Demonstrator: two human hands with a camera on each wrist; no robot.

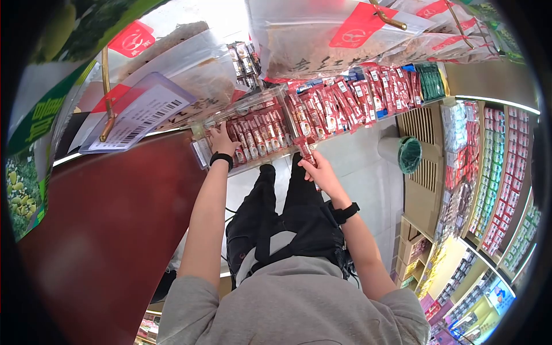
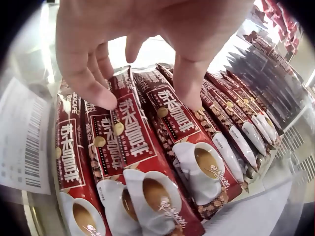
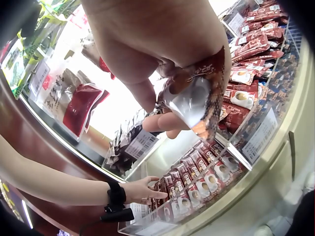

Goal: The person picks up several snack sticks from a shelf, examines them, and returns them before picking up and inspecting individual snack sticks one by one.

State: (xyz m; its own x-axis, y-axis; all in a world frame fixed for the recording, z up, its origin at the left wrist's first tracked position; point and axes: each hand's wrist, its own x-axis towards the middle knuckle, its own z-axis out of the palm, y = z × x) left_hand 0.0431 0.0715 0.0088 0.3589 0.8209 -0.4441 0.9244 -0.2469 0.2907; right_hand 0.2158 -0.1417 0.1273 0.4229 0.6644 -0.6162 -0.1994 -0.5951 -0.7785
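Slim red-brown coffee sachets (image 2: 135, 132), printed with white cups, stand in a leaning row inside a clear plastic bin (image 1: 282, 150). Over the bin's left end reaches my left hand (image 1: 223, 140). Its thumb (image 2: 188, 88) and forefinger (image 2: 93, 91) are spread apart, with the fingertips right at the upper parts of the sachets. My right hand (image 1: 323, 173) grips a single coffee sachet (image 3: 189, 96) between thumb and fingers, in front of the bin's right end. Part of that sachet is hidden by the hand in the right wrist view.
Right of the bin lies a compartment of loose red sachets (image 1: 351, 103). Large clear bags (image 1: 310, 40) hang from metal hooks (image 1: 391, 17) overhead. A dark red counter (image 1: 115, 195) stands at left. A lined bin (image 1: 409, 155) and stocked shelves (image 1: 497, 172) stand at right. A price label (image 2: 27, 137) borders the sachets.
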